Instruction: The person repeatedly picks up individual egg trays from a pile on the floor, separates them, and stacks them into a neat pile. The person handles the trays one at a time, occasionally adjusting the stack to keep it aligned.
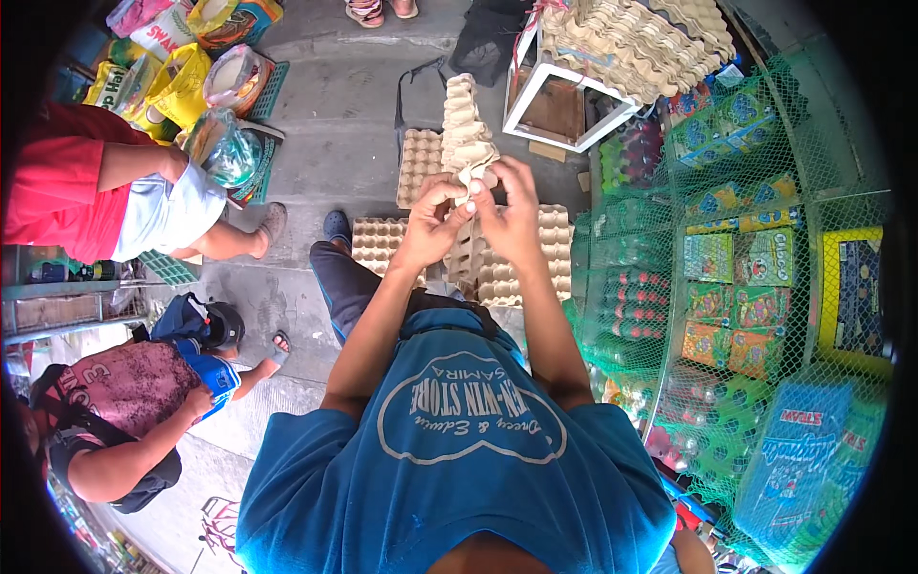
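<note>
My left hand [432,221] and my right hand [511,208] meet in front of me, their thumbs and fingers pinching a torn or crumpled pale piece of pulp egg tray [473,174]. Just beyond the fingertips rises a narrow stack of pulp egg trays [461,115]. One more egg tray [418,161] lies left of that stack. Lower down, a flat egg tray [379,240] is partly behind my left hand, and another egg tray [556,240] shows beside my right wrist. Whether the pinched piece is joined to the stack, I cannot tell.
A white-framed box [574,107] bears piled egg trays [631,43]. Green netting [631,229] covers packaged goods along the right. At upper left stand open sacks [233,79] and a tied plastic bag [233,154]. Two people stand at left; a person's feet show at the top.
</note>
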Available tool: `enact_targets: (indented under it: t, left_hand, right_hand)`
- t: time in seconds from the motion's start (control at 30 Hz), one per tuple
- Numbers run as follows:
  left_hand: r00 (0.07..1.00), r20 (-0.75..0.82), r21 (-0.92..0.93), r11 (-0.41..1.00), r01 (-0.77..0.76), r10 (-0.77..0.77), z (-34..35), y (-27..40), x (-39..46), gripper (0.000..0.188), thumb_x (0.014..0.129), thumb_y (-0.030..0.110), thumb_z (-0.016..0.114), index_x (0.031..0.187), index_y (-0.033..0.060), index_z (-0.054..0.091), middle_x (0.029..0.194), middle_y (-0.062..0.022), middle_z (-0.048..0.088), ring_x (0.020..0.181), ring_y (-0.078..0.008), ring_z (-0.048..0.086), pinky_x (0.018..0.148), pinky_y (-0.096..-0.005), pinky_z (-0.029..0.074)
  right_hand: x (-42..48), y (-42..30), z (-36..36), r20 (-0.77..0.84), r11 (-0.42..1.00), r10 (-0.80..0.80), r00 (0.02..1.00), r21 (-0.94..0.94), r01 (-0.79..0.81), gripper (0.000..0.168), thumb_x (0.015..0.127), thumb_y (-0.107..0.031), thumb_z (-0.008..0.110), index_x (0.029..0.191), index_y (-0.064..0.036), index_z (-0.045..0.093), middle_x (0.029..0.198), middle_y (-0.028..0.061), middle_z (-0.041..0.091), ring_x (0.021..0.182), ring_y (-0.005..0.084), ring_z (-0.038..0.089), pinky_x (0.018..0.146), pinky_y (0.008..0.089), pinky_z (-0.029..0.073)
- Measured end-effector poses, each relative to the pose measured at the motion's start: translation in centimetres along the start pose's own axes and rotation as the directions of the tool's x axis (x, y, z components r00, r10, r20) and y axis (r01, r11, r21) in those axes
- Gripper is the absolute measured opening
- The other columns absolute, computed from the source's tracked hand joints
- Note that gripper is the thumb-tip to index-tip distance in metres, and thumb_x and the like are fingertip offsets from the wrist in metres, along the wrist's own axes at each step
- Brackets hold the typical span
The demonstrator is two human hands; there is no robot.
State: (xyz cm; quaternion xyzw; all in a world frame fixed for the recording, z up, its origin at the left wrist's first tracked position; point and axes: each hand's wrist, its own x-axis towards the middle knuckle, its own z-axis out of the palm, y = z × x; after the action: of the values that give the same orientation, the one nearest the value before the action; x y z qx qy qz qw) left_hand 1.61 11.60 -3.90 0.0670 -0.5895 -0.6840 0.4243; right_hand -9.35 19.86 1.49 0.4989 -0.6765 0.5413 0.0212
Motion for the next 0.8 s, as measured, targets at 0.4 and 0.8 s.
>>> enact_targets:
  t: [0.4,0.8]
  left_hand:
    - [0.966,-0.204,0.376,0.924,-0.071,0.157,0.2,-0.7,-0.6,0.014,0.1,0.016,0.047,0.106,0.0033,0.048,0.096,-0.0055,0.052,0.089,-0.0127,0.046,0.082,-0.0298,0.042]
    - [0.988,-0.026,0.451,0.884,-0.123,0.151,0.2,1.2,-0.5,0.015,0.098,0.015,0.048,0.108,0.0032,0.046,0.111,-0.014,0.05,0.103,-0.022,0.049,0.092,-0.0348,0.04]
  right_hand:
    - [-1.7,0.5,1.6,-0.146,0.995,0.084,0.986,-0.032,-0.09,0.018,0.094,-0.009,0.045,0.103,0.006,0.05,0.104,0.0242,0.051,0.095,0.0392,0.052,0.086,0.0436,0.043]
    - [1.0,0.6,-1.9,0.081,0.79,0.342,0.936,0.515,-0.333,0.05,0.099,-0.039,0.049,0.131,-0.001,0.044,0.119,0.0099,0.054,0.11,0.0181,0.05,0.095,0.0316,0.04]
